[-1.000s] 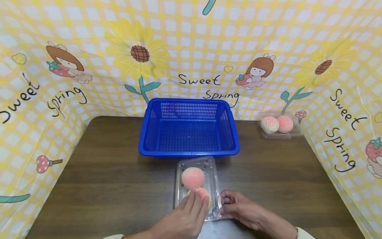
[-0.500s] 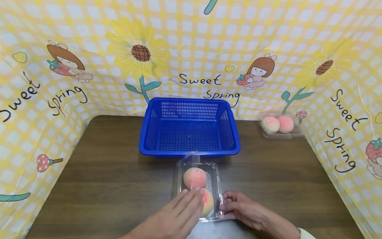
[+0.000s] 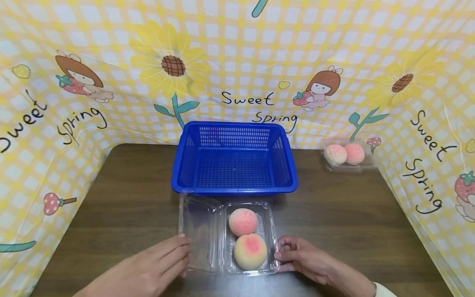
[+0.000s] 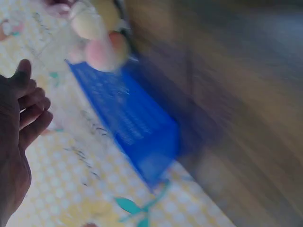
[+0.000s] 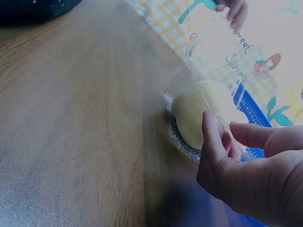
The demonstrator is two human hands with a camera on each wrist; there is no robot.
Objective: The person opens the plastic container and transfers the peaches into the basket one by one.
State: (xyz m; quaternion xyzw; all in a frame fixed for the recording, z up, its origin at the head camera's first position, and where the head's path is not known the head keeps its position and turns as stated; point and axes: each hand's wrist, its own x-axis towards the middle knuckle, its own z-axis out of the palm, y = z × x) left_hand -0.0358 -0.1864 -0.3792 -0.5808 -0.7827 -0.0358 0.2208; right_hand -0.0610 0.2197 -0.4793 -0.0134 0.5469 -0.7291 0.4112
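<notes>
A clear plastic clamshell box (image 3: 270, 218) lies on the table, its lid (image 3: 201, 227) folded out to the left. Inside sit a pink peach (image 3: 243, 222) and, nearer the person, a yellow peach (image 3: 250, 252) with a pink patch. My right hand (image 3: 309, 260) pinches the box's right rim between thumb and fingers, also seen in the right wrist view. At the lid's outer left edge is my left hand (image 3: 148, 264), its fingers extended and close together against the plastic. The left wrist view is blurred and shows that hand's thumb and fingers apart.
A blue perforated basket (image 3: 233, 189) stands just behind the box. At the back right, near the cloth wall, a second clear box (image 3: 356, 168) holds two peaches. Yellow checked cloth (image 3: 245, 62) encloses the table (image 3: 122, 218) at the back and sides.
The lid has swung from over the peaches out to the left. My left hand has moved left with it. My right hand stays at the box's right rim.
</notes>
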